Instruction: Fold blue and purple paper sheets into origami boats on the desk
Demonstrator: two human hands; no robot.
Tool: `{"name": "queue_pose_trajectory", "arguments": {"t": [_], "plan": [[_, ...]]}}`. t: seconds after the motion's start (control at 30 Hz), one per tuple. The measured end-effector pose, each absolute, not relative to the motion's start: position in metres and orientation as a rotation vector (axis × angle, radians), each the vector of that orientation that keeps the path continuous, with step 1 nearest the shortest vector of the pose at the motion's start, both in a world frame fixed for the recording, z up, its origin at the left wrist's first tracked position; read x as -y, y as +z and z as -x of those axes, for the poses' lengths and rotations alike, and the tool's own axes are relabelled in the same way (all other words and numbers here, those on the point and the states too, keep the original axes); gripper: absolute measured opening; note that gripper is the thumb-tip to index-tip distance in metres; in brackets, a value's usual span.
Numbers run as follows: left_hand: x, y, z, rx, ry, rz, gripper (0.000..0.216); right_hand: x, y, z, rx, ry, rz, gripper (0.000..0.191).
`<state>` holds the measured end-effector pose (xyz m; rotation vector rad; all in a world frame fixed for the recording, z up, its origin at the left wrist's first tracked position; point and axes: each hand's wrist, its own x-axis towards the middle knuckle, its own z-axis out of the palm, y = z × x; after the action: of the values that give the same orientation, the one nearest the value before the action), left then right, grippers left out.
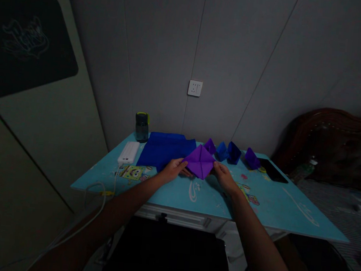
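Note:
A purple paper, folded into a diamond with creases across it, lies on the light blue table. My left hand pinches its left corner with curled fingers. My right hand grips its right corner the same way. Both forearms reach in from the bottom of the view. Behind the purple paper lies a stack of dark blue paper sheets.
Several small folded paper shapes, purple and blue, stand along the table's back. A white power bank with a cable, a dark bottle, a black phone and a wall socket are near. A bed's headboard is at right.

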<state>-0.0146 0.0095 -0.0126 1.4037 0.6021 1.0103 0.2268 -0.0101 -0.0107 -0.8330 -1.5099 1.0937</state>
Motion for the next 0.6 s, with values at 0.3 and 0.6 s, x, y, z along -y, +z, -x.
{"name": "queue_pose_trajectory", "arguments": {"t": [0.3, 0.6], "plan": [[-0.0060, -0.0136, 0.0127, -0.581, 1.016, -1.479, 0.059, 0.0094, -0.0109, -0.2218, 1.308, 1.207, 0.908, 0.045], [-0.0026, -0.0116, 0.0147, -0.619, 1.002, -1.536, 0.054, 0.0097, -0.0130, -0.2235, 1.344, 1.264, 0.890, 0.036]]}}
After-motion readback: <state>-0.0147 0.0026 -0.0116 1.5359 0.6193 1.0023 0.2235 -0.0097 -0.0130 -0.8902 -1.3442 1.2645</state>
